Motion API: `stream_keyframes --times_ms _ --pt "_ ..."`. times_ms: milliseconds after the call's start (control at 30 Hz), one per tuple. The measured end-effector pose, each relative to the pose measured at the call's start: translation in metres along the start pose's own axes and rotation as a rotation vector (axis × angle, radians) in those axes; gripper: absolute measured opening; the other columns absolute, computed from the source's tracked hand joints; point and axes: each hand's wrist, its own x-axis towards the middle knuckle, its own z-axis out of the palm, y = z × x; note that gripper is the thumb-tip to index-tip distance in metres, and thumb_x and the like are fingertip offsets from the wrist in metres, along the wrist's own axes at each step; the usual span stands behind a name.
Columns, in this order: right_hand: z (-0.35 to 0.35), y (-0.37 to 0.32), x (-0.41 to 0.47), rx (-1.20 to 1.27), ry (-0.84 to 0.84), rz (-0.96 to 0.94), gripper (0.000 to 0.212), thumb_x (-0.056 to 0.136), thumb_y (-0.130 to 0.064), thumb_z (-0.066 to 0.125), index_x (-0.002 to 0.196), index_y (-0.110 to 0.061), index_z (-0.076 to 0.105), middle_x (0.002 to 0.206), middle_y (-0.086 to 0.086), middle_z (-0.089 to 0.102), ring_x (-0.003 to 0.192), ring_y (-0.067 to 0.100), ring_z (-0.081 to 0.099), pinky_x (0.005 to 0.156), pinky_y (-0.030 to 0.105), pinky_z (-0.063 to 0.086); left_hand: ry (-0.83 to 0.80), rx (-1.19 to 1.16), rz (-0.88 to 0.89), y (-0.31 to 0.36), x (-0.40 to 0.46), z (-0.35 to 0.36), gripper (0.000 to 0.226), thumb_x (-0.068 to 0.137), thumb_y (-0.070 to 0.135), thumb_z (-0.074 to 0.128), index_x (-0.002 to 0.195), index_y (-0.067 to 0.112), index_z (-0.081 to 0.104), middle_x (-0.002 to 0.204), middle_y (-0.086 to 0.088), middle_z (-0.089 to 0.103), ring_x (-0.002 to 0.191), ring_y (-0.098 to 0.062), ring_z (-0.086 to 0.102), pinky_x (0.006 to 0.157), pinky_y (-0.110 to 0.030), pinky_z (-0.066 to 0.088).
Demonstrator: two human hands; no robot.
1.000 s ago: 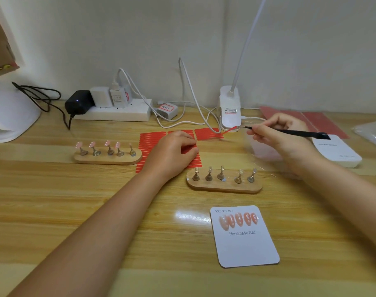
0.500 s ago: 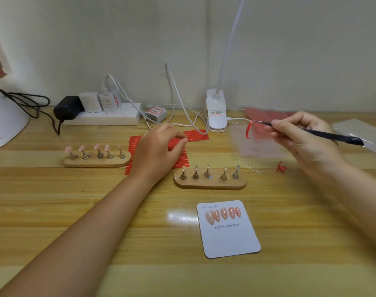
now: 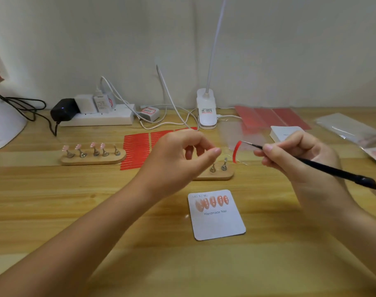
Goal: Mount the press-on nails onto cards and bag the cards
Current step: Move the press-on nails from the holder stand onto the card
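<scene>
A white card (image 3: 217,221) printed "Handmade Nail" lies near the front with a row of pink nails (image 3: 212,201) mounted on it. My right hand (image 3: 300,155) grips a thin black tool (image 3: 332,171); a curled red tape strip (image 3: 236,152) hangs from its tip. My left hand (image 3: 182,155) hovers with loosely curled fingers, its thumb tip close to the strip and apart from it. It hides most of the right wooden stand (image 3: 217,175), where two bare pegs show. The left wooden stand (image 3: 92,158) carries several pink nails. A red tape sheet (image 3: 137,151) lies between the stands.
A power strip (image 3: 97,120) with chargers and cables runs along the back wall. A white clip lamp base (image 3: 206,112) stands at back centre. Red sheets (image 3: 268,118), a white card stack (image 3: 283,133) and clear bags (image 3: 350,129) lie at the right.
My left hand lifted off the red tape sheet and moved right toward the strip. My right hand brought the tool and the peeled red strip in over the right stand.
</scene>
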Motion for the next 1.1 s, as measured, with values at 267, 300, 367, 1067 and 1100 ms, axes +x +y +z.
stream_keyframes --times_ms 267,300,367,1067,1100 --pt "0.016 0.003 -0.033 -0.106 0.038 -0.08 0.016 0.067 -0.023 0.069 0.067 -0.011 0.058 0.069 -0.003 0.071 0.07 0.012 0.07 0.063 0.015 0.053 -0.01 -0.175 -0.223 0.014 -0.014 0.009 0.008 0.08 0.026 0.068 0.073 0.025 0.071 0.06 0.012 0.063 0.056 0.001 0.048 0.051 -0.012 0.039" --pt "0.017 0.004 -0.034 -0.113 0.04 -0.097 0.015 0.067 -0.022 0.068 0.067 -0.011 0.058 0.069 -0.004 0.071 0.07 0.013 0.07 0.063 0.015 0.052 -0.013 -0.18 -0.251 0.014 -0.014 0.01 0.008 0.081 0.027 0.068 0.074 0.024 0.072 0.064 0.008 0.066 0.058 -0.002 0.051 0.054 -0.015 0.041" --pt "0.018 0.008 -0.037 -0.122 0.037 -0.128 0.013 0.068 -0.02 0.068 0.065 -0.012 0.058 0.07 -0.003 0.071 0.069 0.014 0.07 0.063 0.015 0.052 -0.027 -0.184 -0.297 0.014 -0.016 0.01 0.008 0.081 0.028 0.068 0.075 0.025 0.073 0.071 0.0 0.069 0.062 -0.008 0.055 0.056 -0.016 0.042" --pt "0.019 0.021 -0.044 -0.363 -0.107 -0.448 0.01 0.073 -0.002 0.069 0.071 -0.01 0.062 0.073 -0.004 0.07 0.075 0.001 0.068 0.068 0.012 0.052 -0.055 -0.482 -0.506 0.009 -0.028 0.012 0.005 0.079 0.019 0.069 0.078 0.016 0.073 0.042 0.019 0.053 0.044 0.007 0.05 0.046 -0.009 0.037" --pt "0.018 0.022 -0.044 -0.389 -0.116 -0.471 0.008 0.073 -0.003 0.07 0.071 -0.007 0.063 0.075 -0.001 0.07 0.076 0.001 0.068 0.069 0.013 0.052 -0.055 -0.482 -0.517 0.009 -0.029 0.012 0.005 0.078 0.019 0.069 0.078 0.017 0.074 0.042 0.018 0.053 0.044 0.005 0.049 0.046 -0.012 0.037"
